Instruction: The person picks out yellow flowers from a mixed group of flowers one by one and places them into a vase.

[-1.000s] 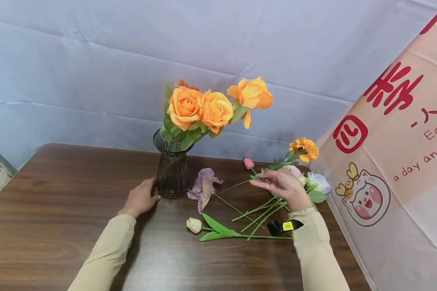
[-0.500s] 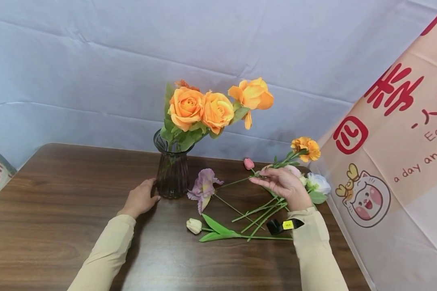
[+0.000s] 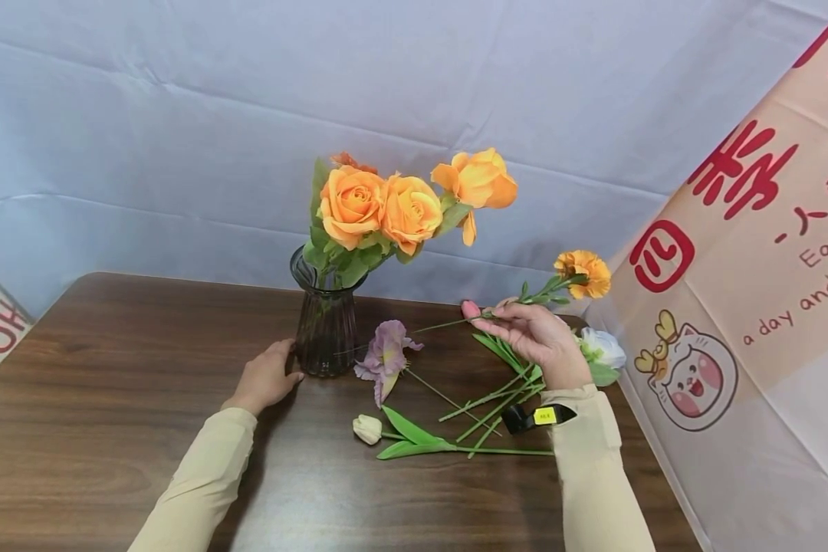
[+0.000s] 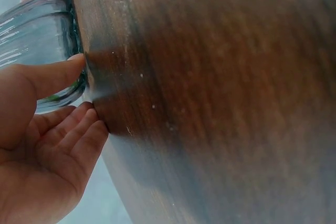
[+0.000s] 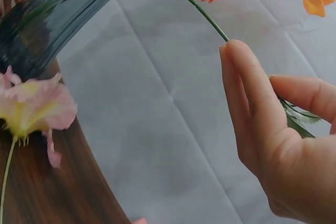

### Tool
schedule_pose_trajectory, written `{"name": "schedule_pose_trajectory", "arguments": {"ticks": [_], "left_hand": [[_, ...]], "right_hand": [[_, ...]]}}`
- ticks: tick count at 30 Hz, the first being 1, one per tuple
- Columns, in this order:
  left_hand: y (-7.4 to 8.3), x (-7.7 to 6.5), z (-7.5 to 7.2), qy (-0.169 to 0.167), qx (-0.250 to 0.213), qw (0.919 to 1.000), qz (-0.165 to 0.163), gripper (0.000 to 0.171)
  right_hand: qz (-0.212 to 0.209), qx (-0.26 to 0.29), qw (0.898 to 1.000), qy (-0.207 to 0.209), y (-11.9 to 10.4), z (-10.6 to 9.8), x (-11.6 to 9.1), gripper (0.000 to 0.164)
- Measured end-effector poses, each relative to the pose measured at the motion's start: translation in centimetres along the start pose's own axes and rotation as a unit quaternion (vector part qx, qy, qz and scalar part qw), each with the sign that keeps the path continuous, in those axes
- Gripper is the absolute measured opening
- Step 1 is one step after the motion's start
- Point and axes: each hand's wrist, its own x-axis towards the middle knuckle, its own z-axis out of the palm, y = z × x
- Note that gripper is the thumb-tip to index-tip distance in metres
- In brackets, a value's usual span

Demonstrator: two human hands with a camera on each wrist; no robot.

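A dark ribbed glass vase (image 3: 326,330) stands upright, holding orange roses (image 3: 353,203). My left hand (image 3: 267,377) lies low beside its base, thumb and extended fingers close to the glass on either side; in the left wrist view the thumb overlaps the vase (image 4: 39,30). My right hand (image 3: 534,337) pinches an orange carnation (image 3: 585,274) by its thin green stem (image 5: 202,13), thumb against fingers. The bloom points right and the stem runs left toward the vase. A purple-pink flower (image 3: 388,356) lies between vase and right hand.
A white tulip (image 3: 368,429) with green leaves lies at the front. A pale blue flower (image 3: 603,349) and several crossed stems lie under and beside the right hand, with a pink tulip (image 3: 468,308) at its fingertips. A pale cloth wall (image 3: 214,169) backs the wooden table (image 3: 145,368).
My right hand has lifted slightly with the carnation, whose bloom has shifted right and whose stem now lies higher and flatter. The left hand and vase have stayed put.
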Motion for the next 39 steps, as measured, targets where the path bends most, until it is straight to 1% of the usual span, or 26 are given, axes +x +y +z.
{"name": "schedule_pose_trajectory", "arguments": {"ticks": [4,6,13,16,19,25,29,35,39], "left_hand": [[0.0,0.0,0.0,-0.001,0.0,1.0,-0.001,0.059],[0.0,0.0,-0.1,-0.002,0.001,1.0,-0.002,0.059],[0.1,0.0,-0.2,-0.003,0.002,1.0,0.001,0.059],[0.1,-0.1,-0.2,-0.002,0.001,1.0,0.003,0.059],[0.0,0.0,-0.2,-0.005,0.001,1.0,0.003,0.059],[-0.1,0.1,-0.1,-0.01,0.004,0.9999,0.0,0.06],[-0.2,0.2,0.0,-0.008,0.005,1.0,0.0,0.06],[0.0,0.3,0.0,-0.013,0.009,0.9998,-0.014,0.061],[0.1,0.2,0.0,-0.014,0.01,0.9997,-0.016,0.061]], "right_hand": [[0.006,0.024,1.0,-0.007,-0.1,0.7,0.3,0.025],[0.004,0.023,1.0,-0.007,-0.2,1.0,0.5,0.025],[-0.013,0.005,1.0,0.017,-0.1,1.7,0.9,0.026],[-0.016,0.004,1.0,0.016,-0.1,1.9,1.2,0.027],[-0.021,0.014,0.999,0.025,-0.2,2.3,1.4,0.025],[-0.026,0.055,0.996,0.059,-0.4,2.7,1.8,0.017],[-0.03,0.07,0.995,0.064,-0.7,3.0,1.8,0.014],[-0.038,0.088,0.994,0.057,-1.1,3.1,1.8,0.018],[-0.045,0.106,0.992,0.055,-1.5,3.1,1.7,0.016]]}}
